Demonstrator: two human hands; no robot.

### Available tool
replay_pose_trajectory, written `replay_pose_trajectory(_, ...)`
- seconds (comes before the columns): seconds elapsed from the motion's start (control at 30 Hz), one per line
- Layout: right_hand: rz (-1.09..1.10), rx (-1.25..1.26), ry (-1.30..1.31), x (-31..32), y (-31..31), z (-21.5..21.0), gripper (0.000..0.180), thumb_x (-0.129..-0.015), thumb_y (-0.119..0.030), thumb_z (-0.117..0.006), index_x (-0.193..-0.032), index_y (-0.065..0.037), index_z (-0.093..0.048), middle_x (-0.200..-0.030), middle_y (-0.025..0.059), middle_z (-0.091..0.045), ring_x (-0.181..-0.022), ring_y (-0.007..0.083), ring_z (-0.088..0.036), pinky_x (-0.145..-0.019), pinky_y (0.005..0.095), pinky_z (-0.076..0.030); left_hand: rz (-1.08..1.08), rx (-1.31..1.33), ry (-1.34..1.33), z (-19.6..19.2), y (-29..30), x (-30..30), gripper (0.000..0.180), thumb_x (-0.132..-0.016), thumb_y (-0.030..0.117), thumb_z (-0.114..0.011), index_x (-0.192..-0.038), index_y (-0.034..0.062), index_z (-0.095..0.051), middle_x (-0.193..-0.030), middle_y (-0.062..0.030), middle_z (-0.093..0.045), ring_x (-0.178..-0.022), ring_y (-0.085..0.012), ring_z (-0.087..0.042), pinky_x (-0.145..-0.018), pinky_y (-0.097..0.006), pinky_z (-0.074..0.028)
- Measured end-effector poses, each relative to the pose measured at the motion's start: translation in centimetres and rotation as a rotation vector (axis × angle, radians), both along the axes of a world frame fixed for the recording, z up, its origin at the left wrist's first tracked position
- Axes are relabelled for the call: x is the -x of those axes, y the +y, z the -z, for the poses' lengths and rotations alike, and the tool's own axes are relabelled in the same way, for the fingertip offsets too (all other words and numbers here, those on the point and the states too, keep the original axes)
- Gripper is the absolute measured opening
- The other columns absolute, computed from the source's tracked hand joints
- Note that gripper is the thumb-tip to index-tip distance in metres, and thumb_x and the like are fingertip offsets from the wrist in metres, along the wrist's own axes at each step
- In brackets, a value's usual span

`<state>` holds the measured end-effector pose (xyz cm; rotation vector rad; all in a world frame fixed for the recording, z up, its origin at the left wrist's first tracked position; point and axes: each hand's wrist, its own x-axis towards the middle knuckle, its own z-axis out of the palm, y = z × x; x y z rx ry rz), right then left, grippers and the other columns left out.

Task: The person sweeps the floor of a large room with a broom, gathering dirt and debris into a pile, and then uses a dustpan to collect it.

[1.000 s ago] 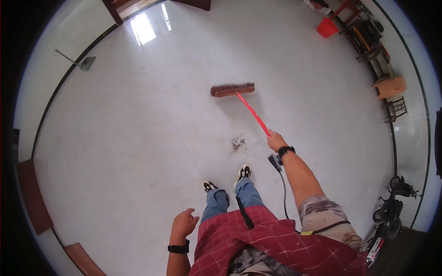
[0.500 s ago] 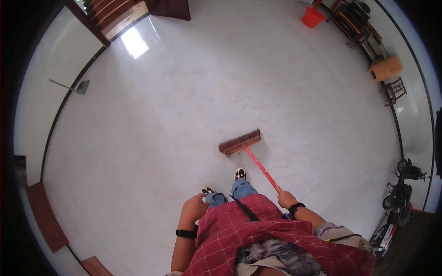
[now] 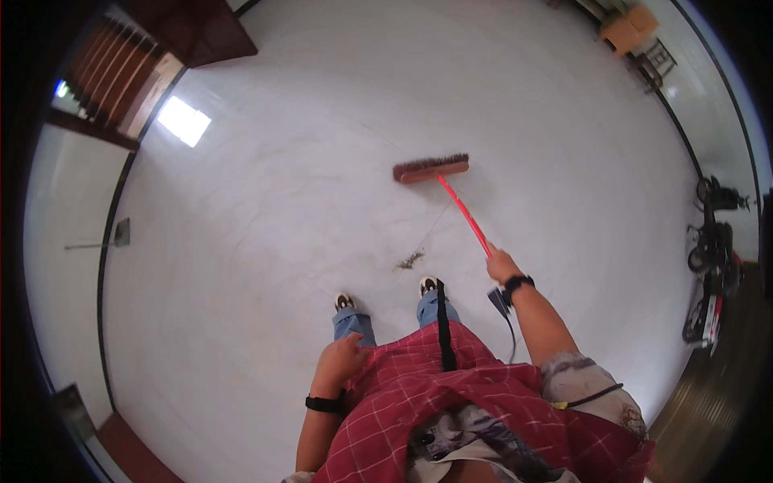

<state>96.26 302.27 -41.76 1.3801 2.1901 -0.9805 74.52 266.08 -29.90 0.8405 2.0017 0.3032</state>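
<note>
Out to the right, my right hand [image 3: 503,266] is closed around the red handle of a push broom [image 3: 435,169]. Its wide head, a wooden block with dark brown bristles, rests on the floor well ahead of my feet. Between the broom and my shoes lies a small pile of sweepings [image 3: 411,260]. My left hand [image 3: 339,362] hangs beside the red checked apron [image 3: 419,362], close to its left edge. Its fingers are mostly turned away, so I cannot tell whether they hold anything.
A long-handled dustpan [image 3: 121,233] stands by the left wall. Beyond it is an open brown door [image 3: 201,32]. Along the right wall are an orange plastic chair [image 3: 628,30], a small wooden chair [image 3: 654,64] and a dark scooter [image 3: 713,241]. Pale glossy floor [image 3: 266,201] lies around me.
The broom head has moved forward, away from my feet, with my right arm reaching out. The sweepings now lie uncovered behind it. My view has turned, and the left hand stays by the apron.
</note>
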Motion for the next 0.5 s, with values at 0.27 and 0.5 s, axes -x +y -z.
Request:
replay_pose_trajectory(0.27,0.427,0.234,-0.174,3.4,-14.1,0.4,0.057,-0.087,-0.015,-0.047,-0.141,-0.013,-0.028,-0.101,0.0255,-0.06,-0.088,0.0408,-0.061,-0.071,0.0478,-0.051,0.012,0.001,0.107,1.6,-9.7,12.3,0.036,-0.075,0.019,-0.067,-0.106,0.001,-0.062,-0.078,-0.017,-0.066,-0.075,-0.034,-0.063,-0.067,-0.042,-0.05)
replay_pose_trajectory(0.5,0.318,0.209,-0.074,-2.8,-26.9,-1.0,0.053,-0.089,-0.018,-0.048,-0.139,-0.012,-0.033,-0.076,0.023,-0.059,-0.063,0.0341,-0.061,-0.056,0.0427,-0.049,0.071,0.078,0.157,2.1,-10.2,22.7,0.037,-0.076,0.021,-0.066,-0.107,0.0008,-0.06,-0.08,-0.0173,-0.066,-0.081,-0.0353,-0.062,-0.07,-0.045,-0.049)
